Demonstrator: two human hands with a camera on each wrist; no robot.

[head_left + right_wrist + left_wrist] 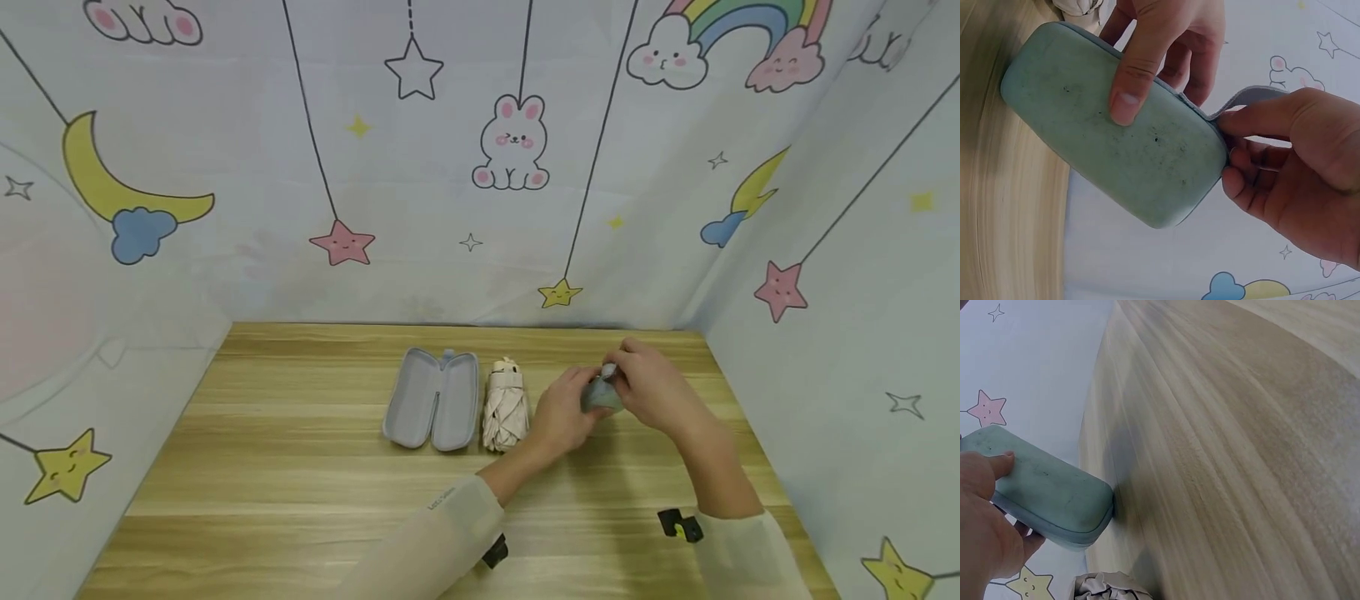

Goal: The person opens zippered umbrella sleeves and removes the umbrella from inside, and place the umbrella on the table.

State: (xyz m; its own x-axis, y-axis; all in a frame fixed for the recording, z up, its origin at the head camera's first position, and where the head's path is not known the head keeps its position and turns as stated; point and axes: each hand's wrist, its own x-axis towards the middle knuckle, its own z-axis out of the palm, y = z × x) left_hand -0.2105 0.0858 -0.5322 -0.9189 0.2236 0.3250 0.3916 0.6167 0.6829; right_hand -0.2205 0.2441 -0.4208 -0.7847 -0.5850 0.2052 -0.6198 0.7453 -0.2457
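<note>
A green hard-shell case with dark specks is tilted on end, its lower end at the table. My left hand grips it around the sides, the thumb lying across the green face in the right wrist view. At the upper end, my right hand pinches with curled fingers beside a grey strap. Exactly what lies between those fingertips is hidden. In the left wrist view the case appears closed. A folded beige umbrella lies just left of my left hand.
Left of the umbrella lies a grey case, opened flat into two halves. The wooden table ends at a back wall covered with a printed cloth, and similar cloth hangs on both sides.
</note>
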